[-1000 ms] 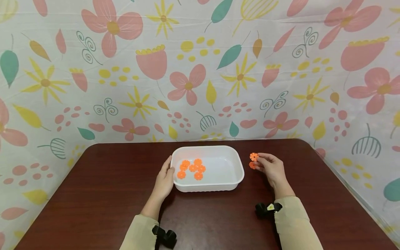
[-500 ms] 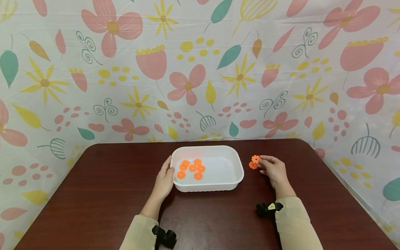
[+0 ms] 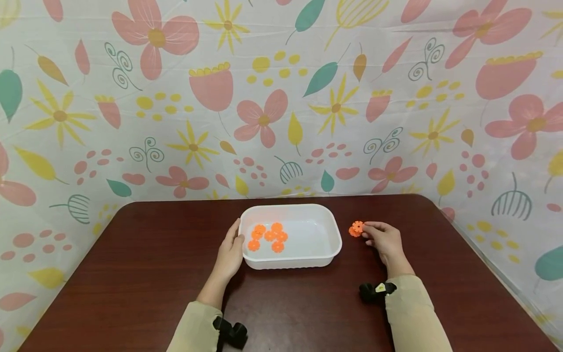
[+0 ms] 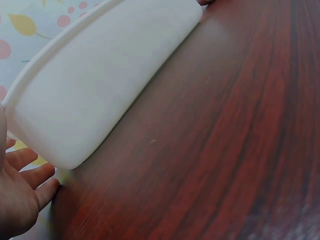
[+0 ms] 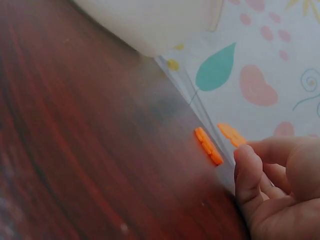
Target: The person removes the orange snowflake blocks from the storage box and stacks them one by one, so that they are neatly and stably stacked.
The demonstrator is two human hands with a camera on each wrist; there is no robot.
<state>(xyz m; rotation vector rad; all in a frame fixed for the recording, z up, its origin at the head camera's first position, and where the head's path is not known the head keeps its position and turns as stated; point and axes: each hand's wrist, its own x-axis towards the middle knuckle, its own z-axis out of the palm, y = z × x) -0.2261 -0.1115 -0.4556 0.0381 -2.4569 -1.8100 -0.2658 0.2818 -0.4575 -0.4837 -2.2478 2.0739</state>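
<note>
My right hand (image 3: 384,243) pinches an orange flower-shaped plastic disc (image 3: 358,226) between thumb and fingertips, right of the white tub (image 3: 290,264). A second such disc (image 5: 208,146) lies flat on the table, partly covered by the held one in the head view. In the right wrist view the held disc (image 5: 231,134) is tilted and raised above the lying one. At the tub's left end, my left hand (image 3: 230,252) rests its fairly straight fingers along the outer wall, thumb at the rim. Several orange discs (image 3: 277,247) lie in the tub's left half.
The dark brown wooden table (image 3: 167,274) has its far edge against a white cloth (image 3: 281,161) printed with flowers and leaves. A black camera mount (image 3: 235,335) sits on the left wrist and another black mount (image 3: 371,291) on the right wrist.
The right hand and its pinched disc shifted slightly down, bringing that disc over the lying one so they overlap more. The left hand and tub stay in place.
</note>
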